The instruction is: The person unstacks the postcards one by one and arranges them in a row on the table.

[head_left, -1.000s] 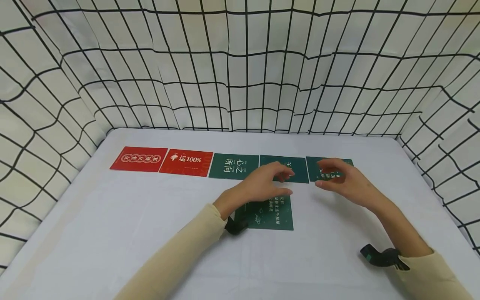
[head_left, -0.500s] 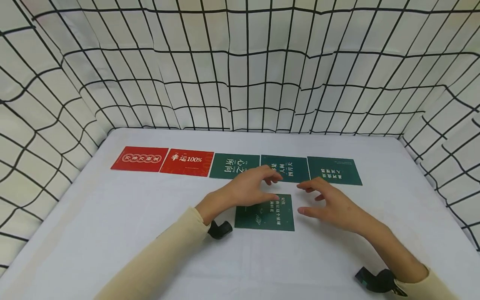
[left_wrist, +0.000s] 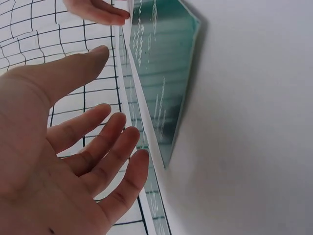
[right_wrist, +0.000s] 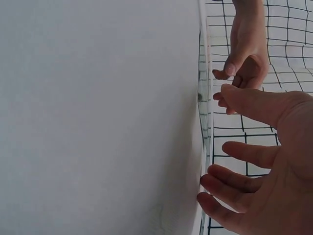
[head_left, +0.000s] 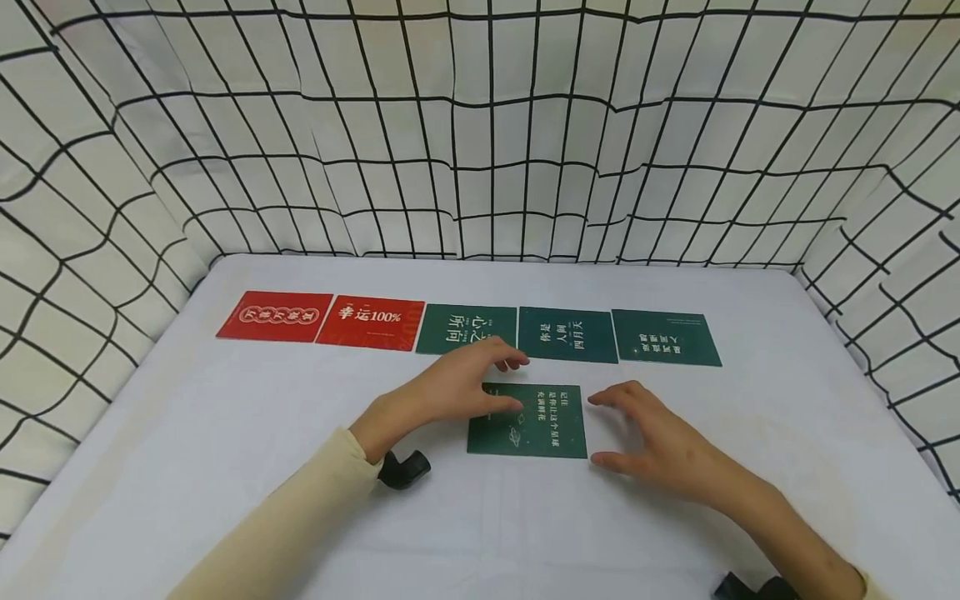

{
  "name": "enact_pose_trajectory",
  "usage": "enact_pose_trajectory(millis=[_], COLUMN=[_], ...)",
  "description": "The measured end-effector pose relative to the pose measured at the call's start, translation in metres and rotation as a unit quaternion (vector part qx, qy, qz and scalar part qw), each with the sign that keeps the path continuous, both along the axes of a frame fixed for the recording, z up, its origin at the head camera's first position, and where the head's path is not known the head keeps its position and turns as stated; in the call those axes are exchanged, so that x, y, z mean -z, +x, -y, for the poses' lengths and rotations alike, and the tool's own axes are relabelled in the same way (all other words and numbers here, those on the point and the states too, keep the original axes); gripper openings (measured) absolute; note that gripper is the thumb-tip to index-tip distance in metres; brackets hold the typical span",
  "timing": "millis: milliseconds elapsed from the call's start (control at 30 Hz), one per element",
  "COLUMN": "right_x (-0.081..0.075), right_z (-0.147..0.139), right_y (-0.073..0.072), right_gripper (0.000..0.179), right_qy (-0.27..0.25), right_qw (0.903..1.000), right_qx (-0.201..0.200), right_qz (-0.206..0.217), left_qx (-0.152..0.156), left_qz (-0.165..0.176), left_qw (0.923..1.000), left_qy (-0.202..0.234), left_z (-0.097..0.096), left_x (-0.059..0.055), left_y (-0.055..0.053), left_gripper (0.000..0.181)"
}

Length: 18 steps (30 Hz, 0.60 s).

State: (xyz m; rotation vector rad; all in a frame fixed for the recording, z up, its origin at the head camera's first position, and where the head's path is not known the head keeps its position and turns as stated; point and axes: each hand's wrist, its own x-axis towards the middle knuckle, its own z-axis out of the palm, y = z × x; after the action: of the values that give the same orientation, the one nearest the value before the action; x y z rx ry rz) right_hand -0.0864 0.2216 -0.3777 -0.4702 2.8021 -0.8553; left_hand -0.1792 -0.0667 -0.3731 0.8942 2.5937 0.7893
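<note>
A dark green card (head_left: pixel 551 425) with white printed characters and a ringed planet lies alone on the white table, nearer than a row of cards. Over its left part hovers my left hand (head_left: pixel 450 385), fingers loosely bent and thumb apart; it covers that card's upper left corner. My right hand (head_left: pixel 667 442) is just beyond the card's right edge, fingers spread, holding nothing. The left wrist view shows the left palm (left_wrist: pixel 54 171) beside the green card (left_wrist: pixel 164 73), with a gap between them. In the right wrist view the right hand (right_wrist: pixel 254 181) grips nothing.
Behind lies a row: two red cards (head_left: pixel 274 317), then three green ones, a left one (head_left: pixel 442 327), a middle one (head_left: pixel 567 335) and a right one (head_left: pixel 667 337). A black grid net (head_left: pixel 491 167) surrounds the white table (head_left: pixel 225 467) at the back and sides.
Both hands have drawn back from the row toward the near card, the left moving left, the right coming nearer. The right green card of the row is now uncovered.
</note>
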Motion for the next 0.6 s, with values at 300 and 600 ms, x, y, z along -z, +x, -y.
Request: enact_pose_trajectory(millis=[300, 600], right_x=[0.002, 0.005], right_z=[0.008, 0.019], right_y=[0.008, 0.001], right_gripper=[0.075, 0.081], right_qy=[0.035, 0.053], right_qw=[0.9993, 0.9965], right_qx=[-0.004, -0.044], right_qz=[-0.010, -0.048], left_qx=[0.001, 0.002], left_qz=[-0.010, -0.018], left_qw=[0.9993, 0.9972], left_qy=[-0.037, -0.073], left_z=[0.016, 0.025], left_x=[-0.004, -0.002], left_y=[0.011, 0.022], left_gripper=[0.074, 0.093])
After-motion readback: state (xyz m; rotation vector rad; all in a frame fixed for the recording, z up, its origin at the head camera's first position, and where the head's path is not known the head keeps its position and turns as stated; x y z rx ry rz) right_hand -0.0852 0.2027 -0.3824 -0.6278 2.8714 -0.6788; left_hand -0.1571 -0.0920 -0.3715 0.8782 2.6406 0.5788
